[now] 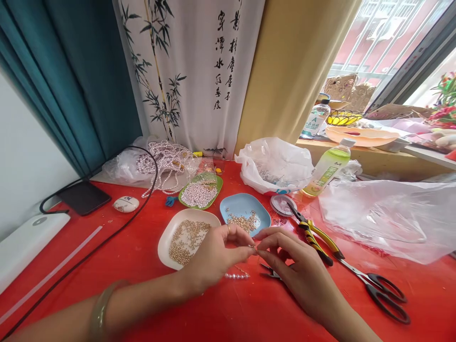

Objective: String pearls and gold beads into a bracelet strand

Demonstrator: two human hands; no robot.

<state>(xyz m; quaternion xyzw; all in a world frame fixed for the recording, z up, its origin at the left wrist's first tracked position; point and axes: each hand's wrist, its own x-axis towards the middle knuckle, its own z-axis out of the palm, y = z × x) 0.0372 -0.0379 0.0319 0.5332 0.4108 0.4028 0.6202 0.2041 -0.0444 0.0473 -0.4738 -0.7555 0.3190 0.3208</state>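
Note:
My left hand (215,251) and my right hand (297,261) meet above the red table, fingertips pinched around a tiny gold-coloured piece (252,247) too small to make out. Just below the left fingers shows a short strand of pearly beads (237,276); whether it joins the held piece cannot be seen. A cream tray (164,247) of small gold beads sits behind my left hand, partly covered by it. The blue tray (261,209) with gold-coloured findings lies beyond the fingertips. Partly under my right hand is a dark-handled pliers-like tool (272,272).
Yellow-black pliers (313,237) and black-handled scissors (383,289) lie at right. Farther back are a green tray (220,183) of pink pearls, bead strands (166,159), a white bag (274,161), a spool (284,205) and a bottle (329,166). A black cable (107,242) crosses the left.

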